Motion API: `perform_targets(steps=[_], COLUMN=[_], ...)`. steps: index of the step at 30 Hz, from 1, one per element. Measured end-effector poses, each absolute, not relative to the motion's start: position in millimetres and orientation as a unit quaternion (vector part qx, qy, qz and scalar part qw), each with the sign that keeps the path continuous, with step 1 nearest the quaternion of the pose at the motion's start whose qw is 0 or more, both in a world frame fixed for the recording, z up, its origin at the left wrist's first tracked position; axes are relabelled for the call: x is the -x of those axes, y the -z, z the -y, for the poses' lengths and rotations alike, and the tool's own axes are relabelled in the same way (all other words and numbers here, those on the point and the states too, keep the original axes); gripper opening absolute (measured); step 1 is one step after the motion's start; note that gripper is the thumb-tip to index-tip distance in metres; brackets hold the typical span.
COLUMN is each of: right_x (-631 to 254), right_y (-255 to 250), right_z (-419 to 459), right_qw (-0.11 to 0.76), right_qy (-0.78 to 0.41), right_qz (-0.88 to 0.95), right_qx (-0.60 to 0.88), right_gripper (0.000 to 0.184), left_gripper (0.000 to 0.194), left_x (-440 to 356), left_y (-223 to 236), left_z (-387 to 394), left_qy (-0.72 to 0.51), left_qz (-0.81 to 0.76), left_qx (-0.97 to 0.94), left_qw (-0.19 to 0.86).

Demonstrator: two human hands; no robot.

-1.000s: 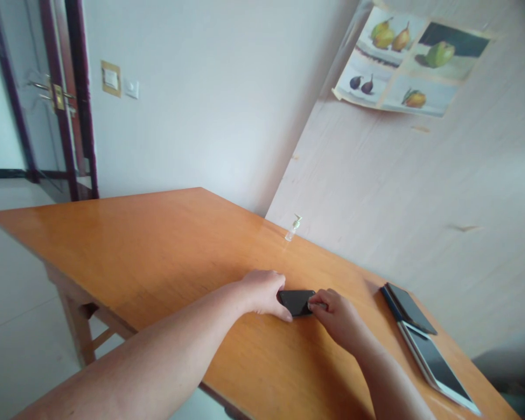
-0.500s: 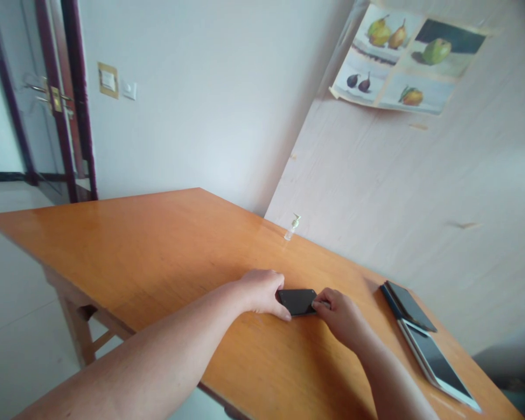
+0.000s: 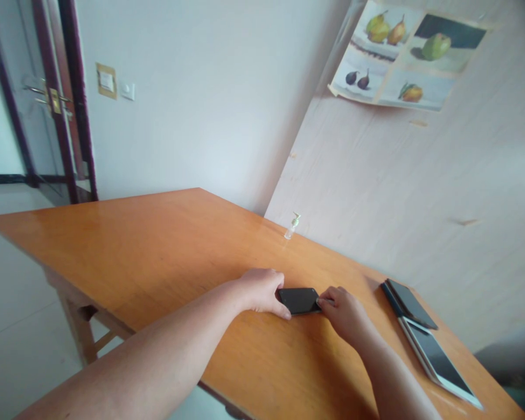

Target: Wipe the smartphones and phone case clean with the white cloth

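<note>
A dark smartphone (image 3: 300, 300) lies flat on the wooden table, its black screen facing up. My left hand (image 3: 262, 291) grips its left end between thumb and fingers. At the opposite end, my right hand (image 3: 336, 304) has its fingers pinched together against the phone's right edge. A sliver of something pale grey shows between those fingers, too small to name.
A small clear pump bottle (image 3: 290, 227) stands by the table's back edge. To the right lie a white-framed tablet (image 3: 440, 359) and a dark tablet or folder (image 3: 411, 303). The orange-brown table (image 3: 126, 245) meets a board with a fruit picture (image 3: 409, 58).
My right hand has slid slightly right along the phone toward its end, uncovering more of the screen. My left hand keeps its grip in the same spot.
</note>
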State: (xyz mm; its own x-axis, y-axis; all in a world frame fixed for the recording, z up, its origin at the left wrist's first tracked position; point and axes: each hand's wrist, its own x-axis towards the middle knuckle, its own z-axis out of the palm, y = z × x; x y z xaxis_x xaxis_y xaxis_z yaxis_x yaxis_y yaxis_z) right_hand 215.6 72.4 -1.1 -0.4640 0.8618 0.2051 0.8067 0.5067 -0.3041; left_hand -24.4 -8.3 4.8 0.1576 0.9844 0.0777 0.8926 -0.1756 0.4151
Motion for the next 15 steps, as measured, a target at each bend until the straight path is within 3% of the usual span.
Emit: perform_targets(steps=[8,15], right_x=[-177,-208], right_y=[-6,2], right_z=[-28,-65], right_qw=[0.188,0.184], right_qy=[-0.195,-0.081], right_qz=[0.904,0.859], right_qx=[0.33,0.47], right_gripper=[0.018,0.017], left_gripper=[0.062,0.066], left_x=[22,24], left_y=[-9,-7], left_z=[13,10], left_qy=[-0.17,-0.165], left_qz=[-0.632,-0.635], left_qx=[-0.741,-0.742], left_qw=[0.153,0.138])
